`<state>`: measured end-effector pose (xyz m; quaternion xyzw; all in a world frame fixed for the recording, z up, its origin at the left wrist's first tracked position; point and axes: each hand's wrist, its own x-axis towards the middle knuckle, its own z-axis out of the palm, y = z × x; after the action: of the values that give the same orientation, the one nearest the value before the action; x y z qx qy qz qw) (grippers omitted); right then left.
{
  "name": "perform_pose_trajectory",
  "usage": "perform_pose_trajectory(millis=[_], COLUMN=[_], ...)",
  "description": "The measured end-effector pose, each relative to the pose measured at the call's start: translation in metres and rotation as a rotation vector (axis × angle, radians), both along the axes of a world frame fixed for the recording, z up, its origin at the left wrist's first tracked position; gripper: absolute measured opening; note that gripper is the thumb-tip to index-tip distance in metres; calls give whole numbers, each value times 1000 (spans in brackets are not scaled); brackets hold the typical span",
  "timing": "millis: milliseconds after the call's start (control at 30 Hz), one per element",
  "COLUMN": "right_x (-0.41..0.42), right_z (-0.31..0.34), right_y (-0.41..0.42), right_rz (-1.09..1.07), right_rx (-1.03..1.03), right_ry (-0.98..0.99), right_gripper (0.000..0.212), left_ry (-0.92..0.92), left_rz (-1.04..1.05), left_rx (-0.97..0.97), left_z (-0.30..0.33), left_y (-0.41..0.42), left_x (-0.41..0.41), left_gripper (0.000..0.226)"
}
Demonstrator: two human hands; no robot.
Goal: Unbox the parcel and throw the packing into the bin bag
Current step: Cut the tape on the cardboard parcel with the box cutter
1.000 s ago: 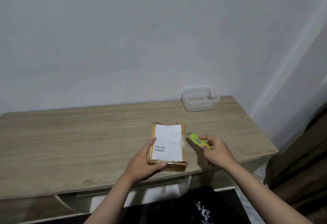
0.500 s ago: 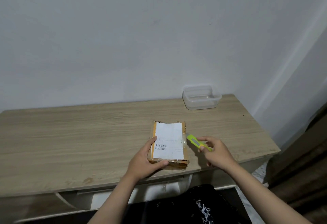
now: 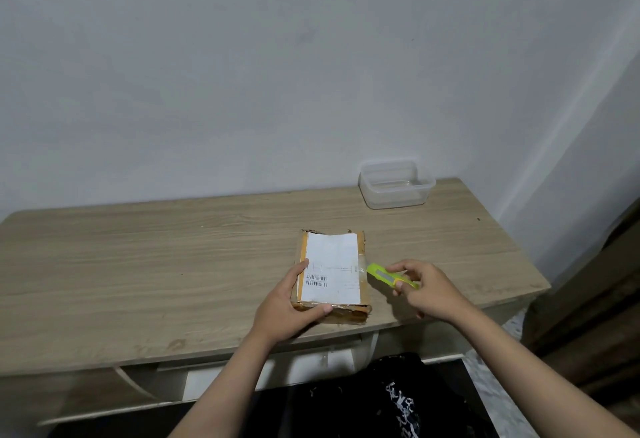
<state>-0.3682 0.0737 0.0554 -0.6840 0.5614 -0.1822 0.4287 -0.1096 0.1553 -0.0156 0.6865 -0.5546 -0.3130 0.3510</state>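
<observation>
Opening step: near the table's [image 3: 138,264] front edge the left hand [image 3: 289,306] grips the sealed parcel [image 3: 332,273] while the right hand [image 3: 424,290] holds a green cutter [image 3: 389,276] just beside it; the tape probably needs slitting next.

The parcel [image 3: 331,273] is a flat brown cardboard box lying on the table [image 3: 138,264] near its front edge, right of centre. A white label [image 3: 332,266] with barcodes covers most of its top, with an orange strip along its left edge. Clear tape runs over the right side. The far and near edges look ragged. The box is still shut, its long side running away from the viewer.
</observation>
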Motion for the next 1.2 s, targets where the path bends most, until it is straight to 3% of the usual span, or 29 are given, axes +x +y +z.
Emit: perform_pose_trajectory(millis=[367,567,800,933,1033,1200], right_x=[-21,-25,-25,-25,-27,-29], right_z=[5,1,-5,-9,-11,-13], right_y=[19,20,21,24,26,28], right_rz=[69,-40,-54,-56,-73,-131], right_rx=[38,-62,-112,-122,-147,-168], right_ry=[-7,-33,-66,-70,-89,-102], right_gripper=[31,31,36,38,41,42], left_ry=[2,39,124,68,28,-130], left_rz=[13,42,34,-199,-343,-235], left_rx=[15,35,79,245,345,321], left_z=[2,4,23,35,43,40], left_y=[1,15,-11,-48,-67,-61], left_x=[-1,-24,11,41,53,56], left_gripper=[94,101,53,73,75,99])
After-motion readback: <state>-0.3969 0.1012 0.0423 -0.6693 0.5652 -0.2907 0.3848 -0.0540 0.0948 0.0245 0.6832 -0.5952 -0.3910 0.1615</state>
